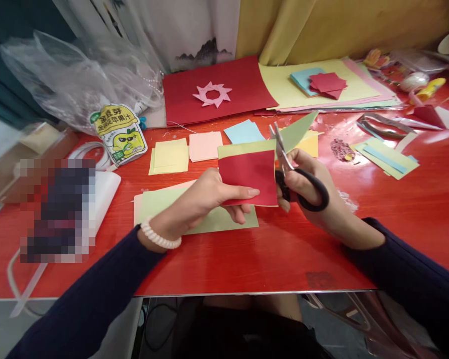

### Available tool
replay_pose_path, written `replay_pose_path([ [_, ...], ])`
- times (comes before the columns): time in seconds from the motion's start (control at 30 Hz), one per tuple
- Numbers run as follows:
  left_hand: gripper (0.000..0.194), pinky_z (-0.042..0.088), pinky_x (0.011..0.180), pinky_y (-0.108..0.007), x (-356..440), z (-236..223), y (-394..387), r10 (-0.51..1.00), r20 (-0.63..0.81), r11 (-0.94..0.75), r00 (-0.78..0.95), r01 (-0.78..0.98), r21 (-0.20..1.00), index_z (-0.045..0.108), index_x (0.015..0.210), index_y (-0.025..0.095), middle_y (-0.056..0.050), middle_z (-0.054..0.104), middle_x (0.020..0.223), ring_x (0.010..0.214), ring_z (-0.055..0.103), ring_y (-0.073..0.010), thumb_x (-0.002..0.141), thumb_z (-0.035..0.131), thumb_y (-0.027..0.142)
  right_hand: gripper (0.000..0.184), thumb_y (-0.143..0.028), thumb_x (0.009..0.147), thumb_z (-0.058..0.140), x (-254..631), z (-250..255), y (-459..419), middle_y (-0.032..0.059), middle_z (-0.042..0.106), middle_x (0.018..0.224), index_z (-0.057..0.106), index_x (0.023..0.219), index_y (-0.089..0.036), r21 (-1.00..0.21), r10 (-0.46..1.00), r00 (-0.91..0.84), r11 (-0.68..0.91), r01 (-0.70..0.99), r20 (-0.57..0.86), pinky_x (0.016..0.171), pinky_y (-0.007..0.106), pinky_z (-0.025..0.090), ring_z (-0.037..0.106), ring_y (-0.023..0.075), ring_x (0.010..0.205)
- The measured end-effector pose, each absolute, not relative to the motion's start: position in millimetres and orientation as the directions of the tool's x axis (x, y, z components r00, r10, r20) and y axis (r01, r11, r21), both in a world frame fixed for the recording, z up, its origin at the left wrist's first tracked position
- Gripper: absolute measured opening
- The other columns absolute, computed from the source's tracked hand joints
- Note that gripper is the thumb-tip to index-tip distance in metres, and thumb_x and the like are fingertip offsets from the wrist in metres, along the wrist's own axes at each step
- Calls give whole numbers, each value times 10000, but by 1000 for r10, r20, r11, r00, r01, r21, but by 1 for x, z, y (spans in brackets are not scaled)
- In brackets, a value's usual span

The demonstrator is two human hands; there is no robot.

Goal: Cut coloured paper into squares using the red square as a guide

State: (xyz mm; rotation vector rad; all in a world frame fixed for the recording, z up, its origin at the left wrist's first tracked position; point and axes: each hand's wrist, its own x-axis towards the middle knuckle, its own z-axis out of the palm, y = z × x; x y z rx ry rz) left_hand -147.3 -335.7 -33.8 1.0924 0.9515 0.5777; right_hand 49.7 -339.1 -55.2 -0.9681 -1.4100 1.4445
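My left hand (205,199) clamps the red paper square (247,177) over green paper (228,148), upright edge facing right, where my nearer right hand (314,182) works black-handled scissors (283,152), blades pointing away.

Tabletop (224,267) passable along near edge; pouch (122,135) obstructs back left.
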Motion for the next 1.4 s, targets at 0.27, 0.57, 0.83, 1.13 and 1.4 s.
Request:
replay_pose_path([
  [0.27, 153, 470, 412, -154, -172, -20, -322, 554, -480, 420, 680, 270, 867, 651, 652, 110, 0, 645, 495, 391, 580, -88, 687, 753, 219, 393, -558, 832, 573, 60, -38, -340, 53, 649, 920, 640, 1059, -244, -962, 914, -327, 268, 46, 239, 458, 234, 454, 635, 171, 785],
  [0.57, 152, 457, 401, -190, -176, -13, -325, 437, -547, 375, 714, 408, 833, 673, 600, 150, -22, 663, 519, 379, 586, -119, 703, 719, 252, 231, -237, 692, 777, 44, -30, -347, -63, 544, 619, 605, 845, -219, -995, 897, -432, -72, 68, -95, 456, 214, 513, 577, 84, 480],
  [0.83, 175, 432, 428, -212, -175, -8, -326, 843, -287, 233, 454, 173, 957, 650, 587, 162, -4, 595, 501, 416, 523, -89, 681, 747, 274, 262, -150, 697, 748, 46, -33, -344, -56, 534, 649, 582, 876, -243, -996, 996, -78, 37, -83, 44, 489, 246, 523, 602, 107, 497],
  [1.13, 287, 575, 690, -267, -133, -17, -353, 942, -123, 184, 311, -174, 967, 671, 935, 165, -37, 721, 903, 748, 689, -156, 732, 714, 364, 257, -224, 689, 752, 36, -35, -348, -51, 524, 698, 547, 840, -260, -983, 987, 42, 159, -91, 155, 489, 255, 512, 585, 97, 520],
  [1.4, 280, 597, 705, -306, -129, -27, -360, 937, -180, 248, 298, -209, 946, 699, 879, 140, -56, 742, 780, 686, 708, -178, 765, 684, 395, 235, -268, 732, 740, 34, -45, -352, -34, 542, 749, 558, 879, -284, -987, 987, 3, 158, -9, 158, 505, 285, 532, 574, 117, 539],
])
